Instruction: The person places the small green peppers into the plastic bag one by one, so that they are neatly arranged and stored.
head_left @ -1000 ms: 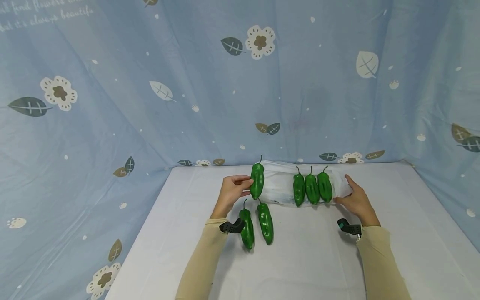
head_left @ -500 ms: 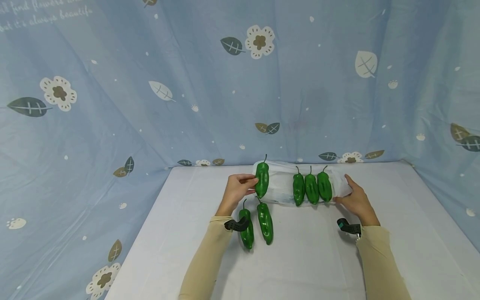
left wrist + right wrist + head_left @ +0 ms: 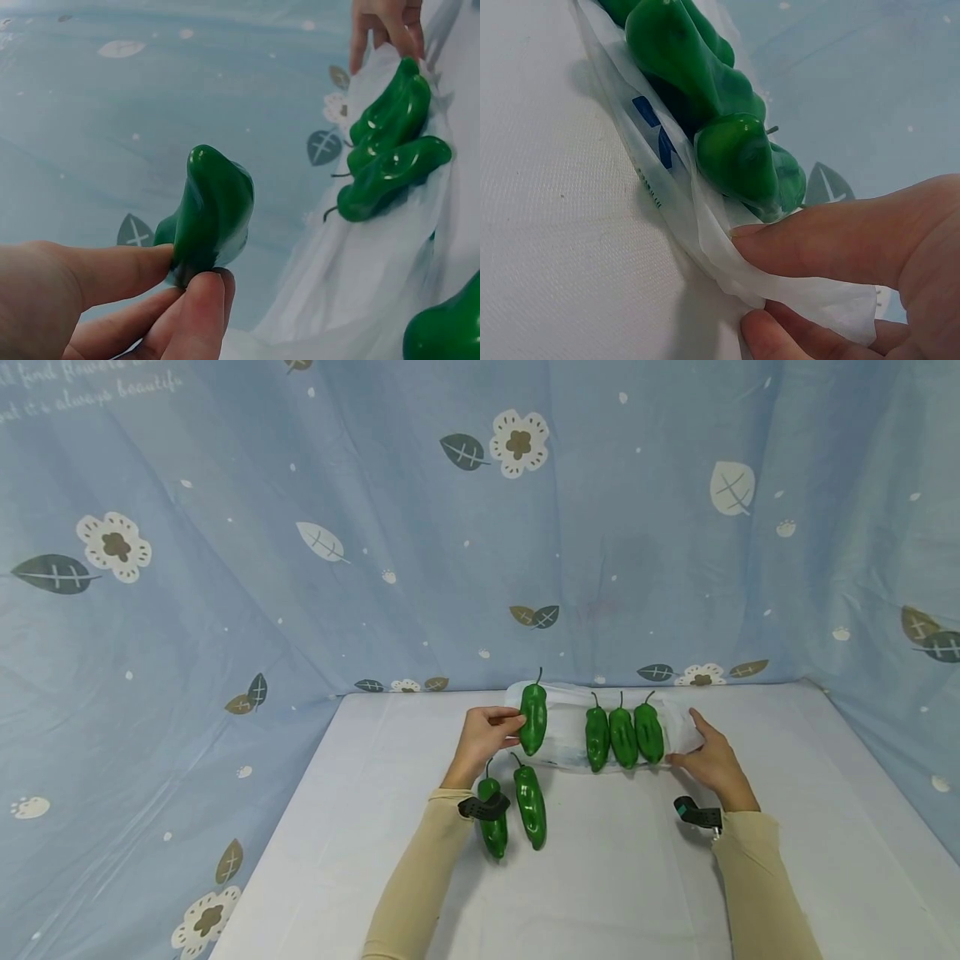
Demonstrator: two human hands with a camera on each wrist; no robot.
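Note:
My left hand [image 3: 483, 739] pinches a green pepper [image 3: 533, 720] between thumb and fingers, its stem pointing up, over the left part of a white plastic bag [image 3: 566, 727]. In the left wrist view the held pepper [image 3: 214, 206] is seen end-on, apart from the others. Three more peppers [image 3: 623, 739] lie side by side on the right part of the bag. At the bag's right end my right hand [image 3: 708, 760] grips the thin plastic; the right wrist view shows the bag edge [image 3: 810, 292] between thumb and fingers, close to the nearest pepper [image 3: 739, 161].
Two other green peppers lie on the white table [image 3: 600, 877] in front of the bag: one [image 3: 531, 806] in full view, the other [image 3: 493, 831] partly behind the left wrist's black camera [image 3: 483, 807]. A blue patterned curtain [image 3: 600, 527] hangs behind the table.
My left hand has carried its pepper a short way to the right, over the bag. The right hand, the bag and the lying peppers stay in place.

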